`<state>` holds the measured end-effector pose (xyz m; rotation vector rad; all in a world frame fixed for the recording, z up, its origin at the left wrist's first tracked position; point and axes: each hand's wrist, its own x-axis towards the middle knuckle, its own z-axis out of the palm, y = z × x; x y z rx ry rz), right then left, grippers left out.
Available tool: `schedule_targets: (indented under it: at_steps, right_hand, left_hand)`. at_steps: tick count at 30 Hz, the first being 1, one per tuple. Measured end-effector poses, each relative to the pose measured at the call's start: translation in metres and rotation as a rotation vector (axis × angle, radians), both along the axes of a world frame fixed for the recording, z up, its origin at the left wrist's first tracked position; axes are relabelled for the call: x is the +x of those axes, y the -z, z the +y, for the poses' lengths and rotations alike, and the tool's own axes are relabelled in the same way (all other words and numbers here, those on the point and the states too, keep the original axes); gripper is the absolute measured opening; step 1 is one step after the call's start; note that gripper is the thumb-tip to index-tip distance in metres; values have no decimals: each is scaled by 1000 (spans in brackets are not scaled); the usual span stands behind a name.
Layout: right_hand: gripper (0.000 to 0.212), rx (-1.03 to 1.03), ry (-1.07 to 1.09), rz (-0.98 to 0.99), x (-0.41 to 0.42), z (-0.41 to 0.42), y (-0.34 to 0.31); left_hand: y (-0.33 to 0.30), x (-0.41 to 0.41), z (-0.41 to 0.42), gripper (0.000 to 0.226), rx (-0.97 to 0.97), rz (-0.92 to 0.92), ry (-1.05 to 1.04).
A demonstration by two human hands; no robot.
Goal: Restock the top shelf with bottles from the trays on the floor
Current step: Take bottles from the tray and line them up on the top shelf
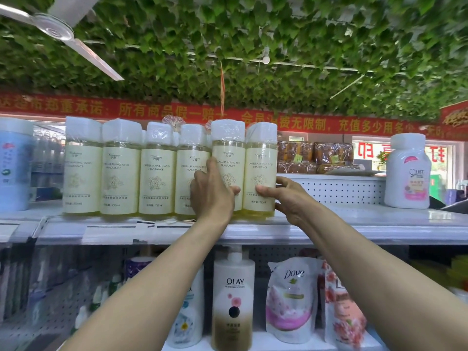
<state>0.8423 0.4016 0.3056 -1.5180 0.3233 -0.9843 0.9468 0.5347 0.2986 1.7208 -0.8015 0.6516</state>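
Bottles (162,171) already line the top shelf (354,225), six across its front edge. In the head view, the left hand (211,196) wraps the fifth bottle (228,168) and the right hand (286,198) grips the sixth (260,171), both standing upright. Bare shelf remains to their right; the floor trays are out of view.

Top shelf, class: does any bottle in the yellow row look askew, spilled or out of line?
No spill or damage shows. The fifth bottle, held by the left hand, stands higher than its neighbours, not yet settled. The right hand grips the end bottle.
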Motion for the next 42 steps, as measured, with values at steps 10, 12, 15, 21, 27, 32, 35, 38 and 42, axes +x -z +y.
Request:
schedule_targets:
  at_steps: [10, 12, 15, 21, 27, 32, 35, 38, 42]
  right_hand:
    - [56, 1, 0, 25, 3, -4, 0]
    - [55, 3, -2, 26, 4, -3, -1]
    - [54, 4, -6, 37, 4, -2, -3]
    - [55, -5, -35, 46, 3, -4, -3]
    - [51, -23, -64, 62, 4, -6, 0]
    - [52, -68, -54, 85, -1, -8, 3]
    - [51, -85, -33, 101, -3, -8, 3]
    - [51, -67, -22, 98, -1, -9, 2]
    - [51, -50, -35, 119, 2, -11, 1]
  left_hand:
    - [7, 4, -7, 75, 44, -92, -54]
    - [8, 3, -7, 79, 59, -116, -76]
    - [6, 3, -8, 83, 94, -133, -112]
    - [3, 1, -8, 83, 139, -144, -142]
    - [4, 1, -7, 82, 153, -150, -130]
    - [9, 3, -5, 84, 157, -158, -131]
    - [10, 4, -5, 86, 153, -159, -134]
    - [9, 4, -6, 88, 165, -157, -129]
    - [8, 6, -8, 87, 173, -148, -112]
